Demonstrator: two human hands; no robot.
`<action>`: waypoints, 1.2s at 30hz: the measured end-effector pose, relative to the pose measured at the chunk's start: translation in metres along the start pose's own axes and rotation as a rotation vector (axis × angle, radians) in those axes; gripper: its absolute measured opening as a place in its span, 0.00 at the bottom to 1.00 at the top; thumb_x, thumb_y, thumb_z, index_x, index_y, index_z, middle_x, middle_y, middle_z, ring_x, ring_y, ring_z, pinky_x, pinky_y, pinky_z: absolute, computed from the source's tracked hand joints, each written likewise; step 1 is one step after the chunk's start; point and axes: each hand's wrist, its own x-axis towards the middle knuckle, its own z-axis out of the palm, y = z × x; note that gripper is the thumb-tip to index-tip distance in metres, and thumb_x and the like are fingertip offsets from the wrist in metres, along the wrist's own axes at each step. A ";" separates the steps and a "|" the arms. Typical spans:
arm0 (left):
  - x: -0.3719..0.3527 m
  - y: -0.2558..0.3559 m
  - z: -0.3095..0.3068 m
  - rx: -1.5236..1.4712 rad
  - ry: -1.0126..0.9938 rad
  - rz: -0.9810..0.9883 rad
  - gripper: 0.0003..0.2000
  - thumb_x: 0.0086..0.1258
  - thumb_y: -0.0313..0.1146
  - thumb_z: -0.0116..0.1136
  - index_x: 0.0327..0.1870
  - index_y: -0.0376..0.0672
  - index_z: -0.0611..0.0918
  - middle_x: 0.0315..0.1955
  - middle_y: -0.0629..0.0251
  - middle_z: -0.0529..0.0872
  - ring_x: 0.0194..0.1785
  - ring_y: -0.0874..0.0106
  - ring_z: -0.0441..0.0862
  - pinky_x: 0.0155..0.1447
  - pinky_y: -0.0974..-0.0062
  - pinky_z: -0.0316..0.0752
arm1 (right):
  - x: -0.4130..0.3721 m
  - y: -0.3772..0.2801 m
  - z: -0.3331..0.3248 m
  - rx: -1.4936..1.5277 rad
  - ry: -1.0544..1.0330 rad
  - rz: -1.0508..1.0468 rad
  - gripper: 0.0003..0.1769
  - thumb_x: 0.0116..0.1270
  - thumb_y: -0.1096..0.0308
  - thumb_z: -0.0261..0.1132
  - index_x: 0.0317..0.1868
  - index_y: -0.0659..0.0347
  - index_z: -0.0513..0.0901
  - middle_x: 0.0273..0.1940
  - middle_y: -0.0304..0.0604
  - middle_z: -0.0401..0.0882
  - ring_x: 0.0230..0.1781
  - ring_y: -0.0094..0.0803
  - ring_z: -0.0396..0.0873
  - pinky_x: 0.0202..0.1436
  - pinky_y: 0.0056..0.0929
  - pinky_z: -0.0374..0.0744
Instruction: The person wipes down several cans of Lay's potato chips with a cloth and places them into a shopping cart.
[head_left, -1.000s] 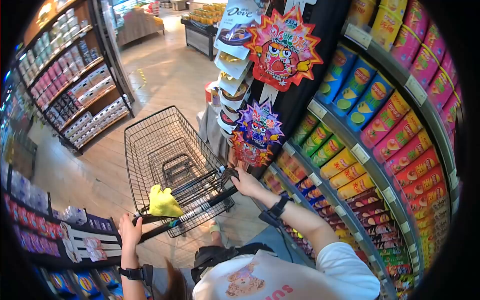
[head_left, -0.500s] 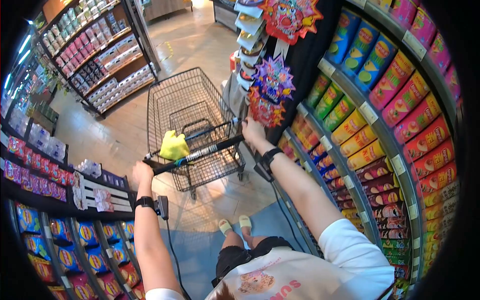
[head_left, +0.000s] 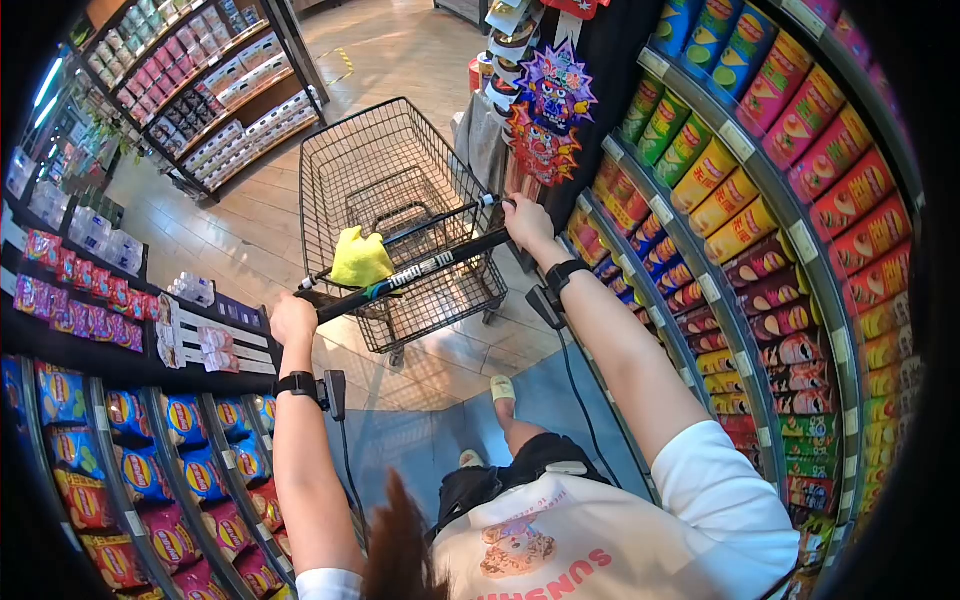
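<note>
A black wire shopping cart (head_left: 388, 150) stands in front of me, its handle bar (head_left: 425, 268) running across the aisle between my hands. My left hand (head_left: 293, 322) is wrapped round the bar's left end. At the right end, my right hand (head_left: 528, 222) grips the same bar with closed fingers. A yellow cloth-like item (head_left: 361, 258) sits at the handle, left of the middle, and overlaps the basket in this view. Each wrist wears a black strap with a small box and a cable.
Shelves of chip canisters (head_left: 705, 175) curve along my right. Bagged chips (head_left: 185, 420) fill the racks at lower left, below small candy packs (head_left: 80, 265). A tall shelf of cups and boxes (head_left: 205, 90) stands ahead left. Spiky cardboard signs (head_left: 553, 90) hang close to the cart's right side.
My feet have taken a step, one now forward of the other. The signs and shelves on the right have shifted in view. Both hands stay closed on the cart's handle bar.
</note>
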 end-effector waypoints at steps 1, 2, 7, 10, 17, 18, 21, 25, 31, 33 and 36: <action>-0.008 -0.005 -0.005 0.001 0.001 0.005 0.17 0.66 0.36 0.44 0.49 0.39 0.81 0.46 0.46 0.84 0.52 0.51 0.82 0.56 0.56 0.75 | -0.008 0.000 -0.002 -0.017 -0.034 0.020 0.21 0.70 0.52 0.55 0.57 0.52 0.77 0.48 0.53 0.82 0.50 0.51 0.80 0.53 0.46 0.78; -0.015 -0.011 -0.011 0.015 -0.025 0.024 0.17 0.66 0.37 0.44 0.49 0.39 0.81 0.46 0.45 0.84 0.52 0.50 0.82 0.56 0.56 0.75 | -0.017 0.000 -0.003 -0.013 -0.040 0.027 0.21 0.69 0.52 0.55 0.58 0.51 0.78 0.49 0.54 0.82 0.51 0.51 0.80 0.53 0.46 0.78; -0.050 -0.051 -0.012 -0.014 -0.013 0.065 0.17 0.67 0.39 0.44 0.47 0.37 0.78 0.41 0.44 0.85 0.48 0.50 0.83 0.51 0.55 0.77 | -0.064 0.010 -0.003 0.034 0.009 -0.009 0.21 0.69 0.52 0.55 0.56 0.50 0.79 0.48 0.56 0.82 0.50 0.54 0.79 0.53 0.48 0.77; -0.073 -0.070 -0.008 -0.076 0.013 0.067 0.18 0.68 0.41 0.43 0.49 0.37 0.75 0.39 0.43 0.85 0.46 0.48 0.83 0.50 0.53 0.76 | -0.093 0.021 -0.006 0.043 0.041 -0.034 0.20 0.68 0.52 0.56 0.55 0.51 0.80 0.45 0.57 0.82 0.48 0.56 0.80 0.51 0.49 0.77; -0.138 -0.113 0.002 -0.030 0.124 0.086 0.14 0.68 0.39 0.46 0.42 0.37 0.76 0.31 0.47 0.85 0.37 0.49 0.85 0.41 0.54 0.79 | -0.167 0.069 -0.008 0.012 0.083 -0.102 0.20 0.70 0.50 0.54 0.54 0.52 0.80 0.45 0.55 0.83 0.47 0.55 0.80 0.51 0.47 0.77; -0.144 -0.121 0.008 -0.032 0.164 0.103 0.13 0.67 0.39 0.47 0.40 0.37 0.75 0.30 0.48 0.85 0.36 0.50 0.85 0.40 0.54 0.79 | -0.183 0.069 -0.015 0.029 0.036 -0.046 0.21 0.70 0.50 0.54 0.54 0.52 0.79 0.45 0.55 0.83 0.46 0.54 0.80 0.50 0.47 0.77; -0.163 -0.141 0.010 -0.056 0.148 0.146 0.13 0.67 0.37 0.47 0.41 0.36 0.75 0.32 0.48 0.85 0.36 0.50 0.84 0.40 0.52 0.78 | -0.231 0.073 -0.028 -0.013 0.090 -0.100 0.20 0.71 0.51 0.52 0.54 0.53 0.78 0.44 0.54 0.83 0.46 0.53 0.81 0.48 0.50 0.77; -0.185 -0.154 0.001 -0.078 0.120 0.146 0.11 0.67 0.36 0.48 0.40 0.37 0.74 0.32 0.47 0.84 0.37 0.48 0.83 0.40 0.51 0.78 | -0.284 0.078 -0.041 -0.063 0.097 -0.071 0.19 0.72 0.54 0.52 0.53 0.56 0.77 0.43 0.54 0.83 0.44 0.53 0.81 0.46 0.50 0.78; -0.187 -0.166 0.003 -0.140 0.186 0.276 0.09 0.66 0.35 0.49 0.36 0.37 0.73 0.29 0.46 0.83 0.34 0.46 0.82 0.37 0.50 0.76 | -0.344 0.078 -0.057 -0.037 0.097 0.013 0.19 0.72 0.57 0.53 0.53 0.61 0.77 0.43 0.58 0.82 0.45 0.55 0.80 0.48 0.49 0.77; -0.181 -0.162 0.002 -0.138 0.143 0.275 0.10 0.67 0.36 0.49 0.37 0.38 0.75 0.30 0.46 0.84 0.37 0.48 0.83 0.40 0.50 0.76 | -0.353 0.081 -0.056 -0.047 0.091 0.039 0.19 0.72 0.58 0.53 0.53 0.62 0.77 0.43 0.58 0.82 0.45 0.55 0.80 0.48 0.49 0.77; -0.174 -0.149 0.006 -0.130 0.126 0.305 0.11 0.68 0.38 0.48 0.39 0.40 0.77 0.32 0.47 0.85 0.39 0.49 0.83 0.43 0.52 0.76 | -0.354 0.098 -0.052 -0.066 0.211 -0.016 0.17 0.72 0.59 0.53 0.51 0.63 0.77 0.41 0.57 0.82 0.41 0.56 0.81 0.44 0.51 0.78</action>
